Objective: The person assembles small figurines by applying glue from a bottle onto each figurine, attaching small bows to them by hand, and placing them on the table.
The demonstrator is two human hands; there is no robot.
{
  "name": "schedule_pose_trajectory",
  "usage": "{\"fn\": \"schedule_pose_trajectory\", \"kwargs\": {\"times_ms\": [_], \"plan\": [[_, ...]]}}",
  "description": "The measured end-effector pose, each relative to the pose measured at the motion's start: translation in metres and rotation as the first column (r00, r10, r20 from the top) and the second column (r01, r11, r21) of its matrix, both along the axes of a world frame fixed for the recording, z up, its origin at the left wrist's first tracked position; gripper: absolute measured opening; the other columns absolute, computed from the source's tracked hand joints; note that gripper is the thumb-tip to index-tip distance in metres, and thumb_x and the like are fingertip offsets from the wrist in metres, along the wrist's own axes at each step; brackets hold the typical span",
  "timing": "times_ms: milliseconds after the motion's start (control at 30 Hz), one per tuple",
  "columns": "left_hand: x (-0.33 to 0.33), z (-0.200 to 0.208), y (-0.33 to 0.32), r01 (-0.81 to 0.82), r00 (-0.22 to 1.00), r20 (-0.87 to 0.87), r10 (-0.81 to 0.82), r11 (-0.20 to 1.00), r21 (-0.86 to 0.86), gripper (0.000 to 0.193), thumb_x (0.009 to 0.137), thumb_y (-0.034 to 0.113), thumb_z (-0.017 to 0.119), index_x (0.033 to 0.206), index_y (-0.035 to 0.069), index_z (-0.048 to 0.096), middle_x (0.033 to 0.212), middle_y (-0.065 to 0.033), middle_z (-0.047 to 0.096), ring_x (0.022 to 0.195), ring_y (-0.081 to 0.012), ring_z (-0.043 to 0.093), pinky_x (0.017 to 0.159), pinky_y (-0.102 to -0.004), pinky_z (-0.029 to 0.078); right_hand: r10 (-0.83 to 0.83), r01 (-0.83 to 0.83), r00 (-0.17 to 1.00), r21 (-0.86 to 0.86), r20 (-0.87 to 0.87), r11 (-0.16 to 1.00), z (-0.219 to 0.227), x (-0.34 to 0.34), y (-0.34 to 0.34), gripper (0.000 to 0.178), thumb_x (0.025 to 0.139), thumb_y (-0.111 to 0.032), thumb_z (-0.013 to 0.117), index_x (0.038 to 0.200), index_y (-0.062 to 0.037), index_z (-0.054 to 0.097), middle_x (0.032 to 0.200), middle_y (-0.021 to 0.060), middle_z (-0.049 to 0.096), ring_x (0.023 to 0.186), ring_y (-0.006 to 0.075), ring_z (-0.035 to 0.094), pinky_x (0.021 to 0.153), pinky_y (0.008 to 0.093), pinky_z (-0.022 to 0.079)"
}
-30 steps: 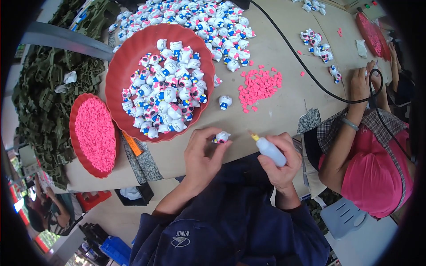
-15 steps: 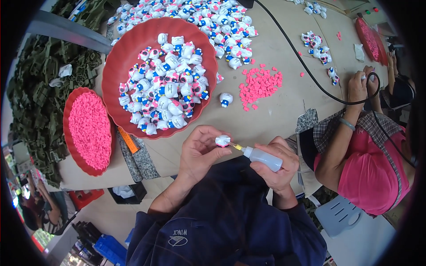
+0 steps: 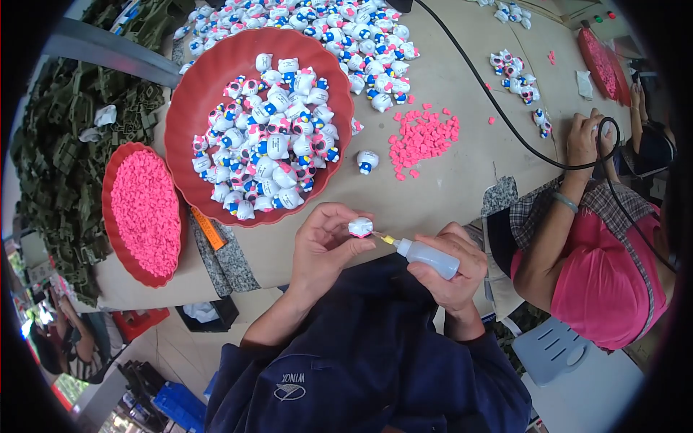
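Between the thumb and fingers of my left hand (image 3: pixel 326 242) is a small white figurine (image 3: pixel 360 227) with some pink on its lower edge. My right hand (image 3: pixel 455 268) grips a translucent squeeze bottle (image 3: pixel 429 258) with a yellow-based thin nozzle. The nozzle tip points left and is at the figurine's right side; whether it touches cannot be made out. Beyond my hands a single white-and-blue figurine (image 3: pixel 367 162) lies on the table. To its right is a spread of small pink pieces (image 3: pixel 424 141).
A large red scalloped bowl (image 3: pixel 184 155) of figurines stands left, beside a red dish (image 3: pixel 110 209) of pink pieces. More figurines (image 3: pixel 368 32) are heaped behind. A black cable (image 3: pixel 482 85) crosses the table toward a co-worker's hands (image 3: pixel 586 137) at right. An orange cutter (image 3: pixel 208 229) lies near the bowl.
The figurine in my left hand has tilted slightly and shifted a touch left. My right hand holds the bottle in nearly the same place.
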State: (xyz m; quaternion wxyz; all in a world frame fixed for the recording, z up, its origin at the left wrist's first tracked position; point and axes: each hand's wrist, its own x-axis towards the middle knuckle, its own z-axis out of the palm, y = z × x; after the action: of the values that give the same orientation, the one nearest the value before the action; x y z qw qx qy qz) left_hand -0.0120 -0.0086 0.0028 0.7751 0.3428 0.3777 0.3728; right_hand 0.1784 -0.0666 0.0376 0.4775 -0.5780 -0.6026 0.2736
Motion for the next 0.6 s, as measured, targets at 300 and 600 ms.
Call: {"fn": "schedule_pose_trajectory", "kwargs": {"times_ms": [300,600], "plan": [[-0.001,-0.002,0.000,-0.027,0.999,-0.019,0.027,0.999,0.021,0.038,0.075,-0.010,0.069,0.105,0.003,0.048,0.108,-0.0145,0.062,0.095,-0.0174,0.062,0.083,-0.0290,0.051,-0.011,0.010,1.000,-0.020,-0.021,1.000,0.001,0.005,0.001,0.036,0.062,-0.007,0.081,0.095,0.0017,0.068,0.069,0.0077,0.064,0.059,0.0165,0.052,0.054,0.0262,0.041],[-0.011,0.003,-0.009,0.022,0.991,-0.131,-0.016,0.999,0.045,0.039,0.079,-0.007,0.067,0.116,-0.002,0.055,0.102,-0.0084,0.064,0.091,-0.0120,0.061,0.081,-0.0249,0.050,-0.136,0.116,0.950,-0.089,-0.282,0.989,-0.023,-0.009,0.027,0.033,0.065,-0.003,0.076,0.096,-0.0016,0.065,0.090,0.0084,0.064,0.082,0.0187,0.059,0.068,0.0270,0.044]]}}
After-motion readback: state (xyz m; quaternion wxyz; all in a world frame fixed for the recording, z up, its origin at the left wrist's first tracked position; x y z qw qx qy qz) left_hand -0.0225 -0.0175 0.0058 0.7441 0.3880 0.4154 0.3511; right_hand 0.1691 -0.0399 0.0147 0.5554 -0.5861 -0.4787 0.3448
